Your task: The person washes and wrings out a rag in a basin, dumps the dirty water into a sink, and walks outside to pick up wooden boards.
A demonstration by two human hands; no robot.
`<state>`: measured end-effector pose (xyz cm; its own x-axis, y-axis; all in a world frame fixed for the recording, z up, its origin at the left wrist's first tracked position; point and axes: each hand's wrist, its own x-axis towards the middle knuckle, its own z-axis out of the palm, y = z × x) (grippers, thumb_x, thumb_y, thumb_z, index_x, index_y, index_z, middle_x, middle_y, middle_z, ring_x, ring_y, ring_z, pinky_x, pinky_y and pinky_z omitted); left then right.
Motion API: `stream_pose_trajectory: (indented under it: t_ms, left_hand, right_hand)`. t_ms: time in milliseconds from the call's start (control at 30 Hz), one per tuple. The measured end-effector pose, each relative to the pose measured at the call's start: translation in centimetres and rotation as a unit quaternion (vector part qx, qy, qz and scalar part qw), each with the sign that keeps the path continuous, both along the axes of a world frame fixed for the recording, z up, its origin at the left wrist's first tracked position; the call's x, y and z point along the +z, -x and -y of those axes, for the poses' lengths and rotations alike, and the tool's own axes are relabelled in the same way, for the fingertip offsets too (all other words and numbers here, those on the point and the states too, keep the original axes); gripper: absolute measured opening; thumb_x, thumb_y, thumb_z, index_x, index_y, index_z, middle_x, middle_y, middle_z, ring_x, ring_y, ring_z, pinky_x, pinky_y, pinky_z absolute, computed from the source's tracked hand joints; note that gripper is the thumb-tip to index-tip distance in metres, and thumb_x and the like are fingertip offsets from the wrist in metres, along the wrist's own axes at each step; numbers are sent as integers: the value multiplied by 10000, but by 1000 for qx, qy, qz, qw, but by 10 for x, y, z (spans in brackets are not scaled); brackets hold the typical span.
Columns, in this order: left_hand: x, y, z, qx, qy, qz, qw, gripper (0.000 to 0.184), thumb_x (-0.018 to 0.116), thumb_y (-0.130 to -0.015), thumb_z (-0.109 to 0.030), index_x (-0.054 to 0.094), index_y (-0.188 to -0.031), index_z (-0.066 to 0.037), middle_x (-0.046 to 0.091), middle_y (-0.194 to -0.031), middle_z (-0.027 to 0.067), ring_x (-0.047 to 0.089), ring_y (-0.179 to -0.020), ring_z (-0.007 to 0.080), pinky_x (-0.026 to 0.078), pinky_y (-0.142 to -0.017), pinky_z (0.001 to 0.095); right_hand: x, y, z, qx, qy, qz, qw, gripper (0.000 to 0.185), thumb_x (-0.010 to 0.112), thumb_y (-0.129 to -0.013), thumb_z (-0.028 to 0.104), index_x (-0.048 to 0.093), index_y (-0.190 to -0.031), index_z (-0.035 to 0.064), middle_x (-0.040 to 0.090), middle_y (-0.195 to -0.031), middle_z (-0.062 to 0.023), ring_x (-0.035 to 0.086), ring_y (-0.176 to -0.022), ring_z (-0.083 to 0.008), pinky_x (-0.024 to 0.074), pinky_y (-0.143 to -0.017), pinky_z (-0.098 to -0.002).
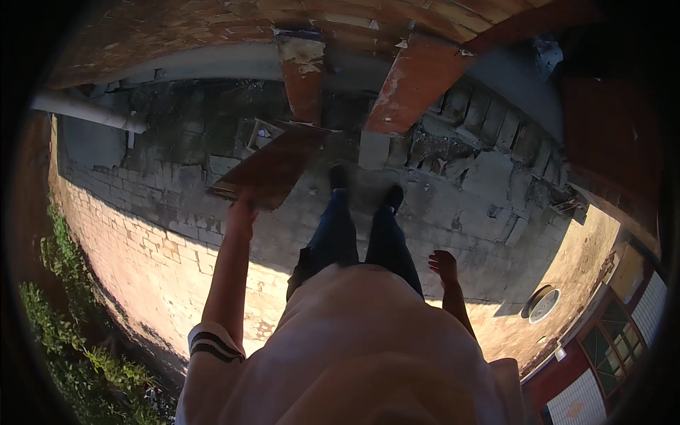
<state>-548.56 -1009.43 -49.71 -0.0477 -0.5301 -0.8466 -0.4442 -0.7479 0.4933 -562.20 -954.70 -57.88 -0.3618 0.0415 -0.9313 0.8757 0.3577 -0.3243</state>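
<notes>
My left hand (pixel 243 210) is closed on the near edge of a reddish-brown panel (pixel 273 166) that looks like a door. The panel stands at an angle in front of me on the left, its far end close to a red doorway post (pixel 302 85). Whether it is fixed to that post, I cannot tell. Low at my right side hangs my right hand (pixel 444 265), its fingers loosely bent and apart, with nothing in it.
A second red post (pixel 421 81) stands right of the opening ahead. Along the wall on the right lie stacked slabs and rubble (pixel 489 120). A round basin-like object (pixel 544 304) is behind at right. Green plants (pixel 78 326) grow at left, and a pale pipe (pixel 88 112) juts in.
</notes>
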Motion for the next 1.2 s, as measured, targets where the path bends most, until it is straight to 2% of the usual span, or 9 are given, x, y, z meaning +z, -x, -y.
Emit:
stream_pose_trajectory:
  t_ms: [100, 233, 367, 567, 767, 867, 967, 1067, 1200]
  left_hand:
    - [60, 0, -25, -76, 38, -5, 996, 471, 628, -740, -307, 536, -1071, 15, 557, -983, 61, 499, -871, 123, 400, -743, 253]
    - [108, 11, -61, -122, 73, -6, 990, 530, 626, -746, -247, 477, -1141, 74, 546, -1073, 126, 494, -983, 186, 379, -856, 292]
    - [136, 15, -87, -93, 49, -34, 994, 540, 634, -737, -239, 470, -1156, 61, 544, -1087, 130, 495, -992, 199, 379, -867, 304]
    - [133, 27, -119, -153, -34, -89, 984, 421, 585, -772, -248, 526, -1116, -12, 574, -1054, 80, 505, -954, 164, 375, -824, 302]
    - [137, 76, -137, -177, -92, -286, 937, 415, 522, -849, -320, 528, -1128, -13, 580, -1067, 81, 495, -1038, 157, 355, -903, 294]
    - [155, 101, -138, -281, 60, -318, 904, 419, 510, -867, -332, 520, -1136, -11, 579, -1077, 78, 482, -1078, 156, 333, -943, 304]
    - [107, 102, -138, -327, 185, -247, 893, 419, 528, -857, -312, 509, -1151, -13, 571, -1094, 76, 491, -1068, 157, 339, -939, 320]
    - [61, 91, -144, -272, 110, -231, 928, 404, 556, -841, -305, 509, -1139, -37, 567, -1098, 79, 517, -1018, 153, 372, -885, 321]
    - [-7, 63, -160, -90, -268, -156, 946, 480, 601, -800, -386, 491, -1143, -68, 556, -1122, 46, 516, -1001, 133, 386, -810, 309]
  right_hand:
    - [-9, 31, 50, 140, 71, -111, 981, 179, 552, -827, 129, 554, -998, 75, 637, -816, -70, 616, -714, -184, 484, -602, -278]
    - [37, 55, 172, 445, 75, -338, 826, 251, 606, -763, 61, 545, -1006, 39, 622, -887, -88, 603, -717, -213, 482, -642, -281]
    - [96, 46, 256, 555, 122, -472, 674, 436, 680, -717, 120, 524, -1121, 63, 530, -1124, -113, 511, -1024, -278, 433, -852, -362]
    - [109, 42, 271, 623, 129, -475, 608, 510, 674, -660, 90, 516, -1144, 62, 520, -1136, -125, 482, -1056, -323, 418, -873, -400]
    - [102, 80, 228, 570, 68, -537, 618, 369, 642, -707, 97, 554, -1060, 35, 558, -1013, -172, 542, -915, -357, 459, -767, -403]
    - [103, 110, 192, 571, -30, -515, 638, 255, 606, -807, 151, 559, -1025, 27, 568, -901, -187, 581, -827, -306, 470, -716, -368]
    - [132, 133, 154, 344, -6, -581, 738, 148, 557, -835, 130, 575, -815, -16, 593, -735, -150, 576, -745, -307, 449, -623, -368]
    - [164, 143, 113, 124, 50, -526, 840, 200, 530, -884, 186, 580, -833, -1, 613, -807, -96, 593, -713, -238, 464, -610, -322]
    - [201, 133, 65, -156, 144, -441, 872, 176, 511, -901, 197, 557, -940, 32, 605, -891, -56, 592, -749, -188, 492, -660, -304]
